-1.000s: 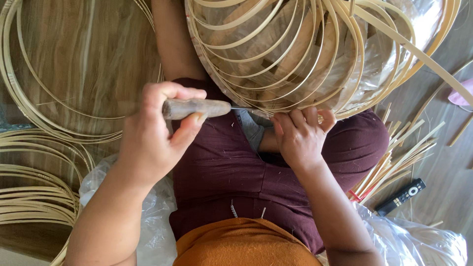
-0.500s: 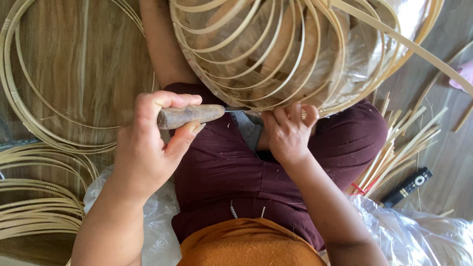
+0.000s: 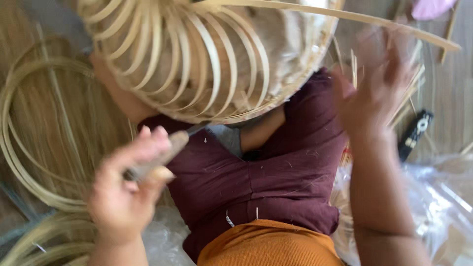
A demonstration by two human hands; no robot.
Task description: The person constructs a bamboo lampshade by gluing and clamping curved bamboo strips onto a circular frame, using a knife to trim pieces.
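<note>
- The left hand (image 3: 125, 189) is curled shut around the handle of a knife (image 3: 170, 148), whose blade end points up toward the lower rim of the bamboo frame (image 3: 197, 59).
- The bamboo frame, a domed cage of bent pale strips, rests over the lap and fills the top middle of the view; one long strip (image 3: 345, 17) runs off it toward the top right.
- The right hand (image 3: 377, 96) is raised beside the frame's right edge, fingers spread wide and holding nothing; it is blurred.
- A small black flat object with a white mark (image 3: 415, 134) lies on the floor (image 3: 451, 93) at the right, near loose bamboo sticks (image 3: 409, 98).
- Clear plastic sheeting (image 3: 443, 197) covers the floor at the lower right, and more shows at the bottom left.
- Coiled bamboo hoops (image 3: 29, 162) lie along the floor's left edge, just beside the left hand.
- A pink thing (image 3: 431, 7) sits at the top right corner.
- Open floor shows only between the hoops and at the right edge.
</note>
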